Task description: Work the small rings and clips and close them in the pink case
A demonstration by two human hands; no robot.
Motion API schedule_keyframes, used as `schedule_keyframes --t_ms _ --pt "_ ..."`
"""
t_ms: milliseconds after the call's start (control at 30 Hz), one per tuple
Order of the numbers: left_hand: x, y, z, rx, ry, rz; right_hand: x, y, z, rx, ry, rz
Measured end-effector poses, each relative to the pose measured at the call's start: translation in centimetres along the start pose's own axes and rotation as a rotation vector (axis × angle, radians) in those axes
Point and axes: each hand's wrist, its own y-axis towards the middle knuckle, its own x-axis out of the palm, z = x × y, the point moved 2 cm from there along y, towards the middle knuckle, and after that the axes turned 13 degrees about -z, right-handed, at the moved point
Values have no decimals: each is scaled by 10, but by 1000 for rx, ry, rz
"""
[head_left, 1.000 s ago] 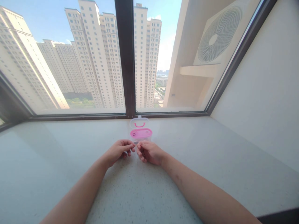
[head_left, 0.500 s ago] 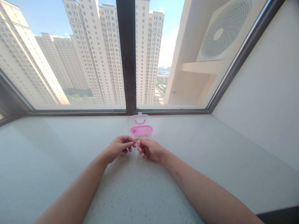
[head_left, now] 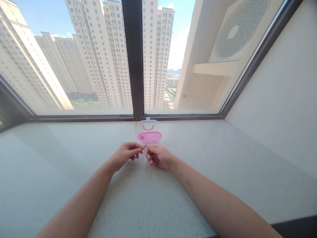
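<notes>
My left hand (head_left: 129, 152) and my right hand (head_left: 158, 156) meet fingertip to fingertip above the pale speckled sill. Thumb and forefinger of each are pinched together. Whatever lies between the fingertips is too small to make out. Just beyond them stands a small clear plastic box (head_left: 158, 142) with a pink inner tray (head_left: 150, 136). A small dark ring-like thing (head_left: 142, 137) shows at the tray's left end. The box's clear lid (head_left: 148, 126), with a pink curved handle on it, is raised at the back.
The speckled sill (head_left: 133, 201) spreads around both forearms. A dark window frame (head_left: 178, 117) runs behind the box, with an upright bar (head_left: 135, 59) in the middle. On the right is a white wall (head_left: 277, 109).
The view has tilted down slightly, so the window and box sit a little higher or shifted. Both hands keep their pinch, with hardly any movement.
</notes>
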Motion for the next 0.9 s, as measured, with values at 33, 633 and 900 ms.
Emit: schedule_keyframes --t_ms 33,633,900 --pt "0 0 0 1 1 -2 0 0 0 2 1 2" --pt "0 0 0 14 20 -26 1 -1 -2 -34 44 8" --pt "1 -1 2 23 29 -29 0 -2 -3 -50 99 -26"
